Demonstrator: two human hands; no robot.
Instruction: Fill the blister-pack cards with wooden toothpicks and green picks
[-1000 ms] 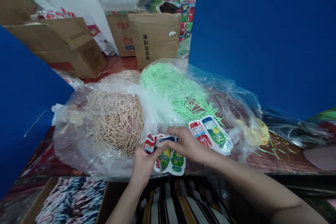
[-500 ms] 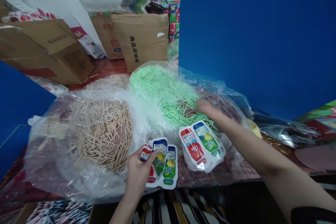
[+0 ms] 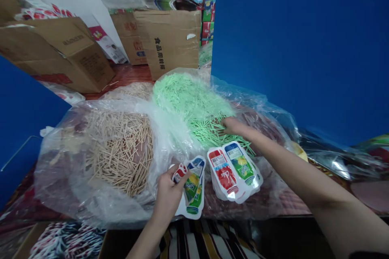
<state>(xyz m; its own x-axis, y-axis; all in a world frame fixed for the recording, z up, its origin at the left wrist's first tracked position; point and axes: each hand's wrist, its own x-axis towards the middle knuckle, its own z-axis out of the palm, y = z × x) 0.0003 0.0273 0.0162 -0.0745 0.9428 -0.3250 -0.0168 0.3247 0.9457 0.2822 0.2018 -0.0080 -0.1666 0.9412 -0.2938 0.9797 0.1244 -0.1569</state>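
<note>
My left hand (image 3: pixel 170 188) is closed on a bottle-shaped Cola and Sprite packet (image 3: pixel 194 204), with the thumb pressed over its front. Part of the packet bends up under the thumb, and its left side is hidden by the hand. Reaching across, my right hand (image 3: pixel 232 125) is at the near edge of a heap of thin green sticks (image 3: pixel 203 129); its fingertips are lost among them. Just below that arm lies a stack of similar packets (image 3: pixel 223 174), red Cola beside green Sprite.
Plain wooden-coloured sticks (image 3: pixel 127 162) lie on clear plastic to the left. Cardboard boxes (image 3: pixel 173 44) stand at the back. Blue panels (image 3: pixel 291 40) rise on both sides. A box of striped pieces (image 3: pixel 69 243) is below the table's front edge.
The packet in my left hand has turned and its parts overlap more. My right hand has shifted slightly left among the green sticks. The whole view has moved a little.
</note>
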